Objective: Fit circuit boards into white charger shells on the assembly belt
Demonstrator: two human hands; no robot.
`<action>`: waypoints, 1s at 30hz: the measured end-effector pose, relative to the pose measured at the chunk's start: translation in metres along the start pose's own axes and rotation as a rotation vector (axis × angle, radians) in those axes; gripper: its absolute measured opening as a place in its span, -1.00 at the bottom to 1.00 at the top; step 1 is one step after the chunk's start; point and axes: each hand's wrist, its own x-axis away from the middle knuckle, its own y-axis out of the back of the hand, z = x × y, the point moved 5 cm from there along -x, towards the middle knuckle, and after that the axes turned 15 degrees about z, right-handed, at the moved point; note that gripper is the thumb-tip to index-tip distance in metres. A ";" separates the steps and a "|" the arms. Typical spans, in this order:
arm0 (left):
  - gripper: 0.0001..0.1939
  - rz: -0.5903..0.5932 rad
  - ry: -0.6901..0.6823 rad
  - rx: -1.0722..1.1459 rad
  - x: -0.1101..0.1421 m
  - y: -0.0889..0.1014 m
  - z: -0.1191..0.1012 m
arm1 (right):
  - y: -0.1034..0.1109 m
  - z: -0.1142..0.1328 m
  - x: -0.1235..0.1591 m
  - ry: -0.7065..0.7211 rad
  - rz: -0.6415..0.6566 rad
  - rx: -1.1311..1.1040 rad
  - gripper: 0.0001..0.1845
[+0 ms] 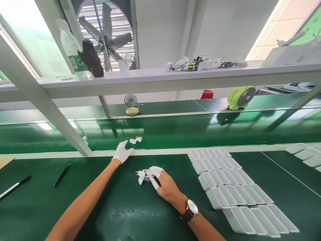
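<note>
Green tabletop fills the lower part of the frame, its surface scuffed near the bottom centre. Just below the middle, the right hand, with white covers on its fingers and a watch at the wrist, has thumb and fingers closed on a small white case, with pale pieces jutting from its left end. To the right stand rows of open white trays set edge to edge; at the left lie a black-and-silver pen and a slim black tool. Farther up, the white-gloved left hand stretches out, its fingers spread with nothing visible between them, just beside small white parts on a glossy green strip. Beyond that strip, a small green fan stands near the centre and a lime-yellow fan at the right. Across the upper frame runs a white shelf bearing a bottle, a black object and a jumble of parts; behind, a large wall fan shows at upper left.
</note>
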 end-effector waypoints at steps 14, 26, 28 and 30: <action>-0.50 0.089 0.190 -0.327 -0.062 0.007 -0.040 | -0.003 -0.005 0.003 0.015 0.053 0.023 -0.52; -0.27 0.566 -0.310 -0.306 -0.006 -0.033 -0.133 | -0.011 0.002 -0.003 0.109 0.032 -0.018 -0.50; -0.22 0.705 -0.408 -0.344 0.008 -0.051 -0.157 | -0.009 0.008 -0.003 0.111 0.048 -0.028 -0.48; -0.24 0.804 -0.479 -0.351 0.020 -0.065 -0.176 | -0.008 0.010 -0.002 0.102 0.065 -0.032 -0.45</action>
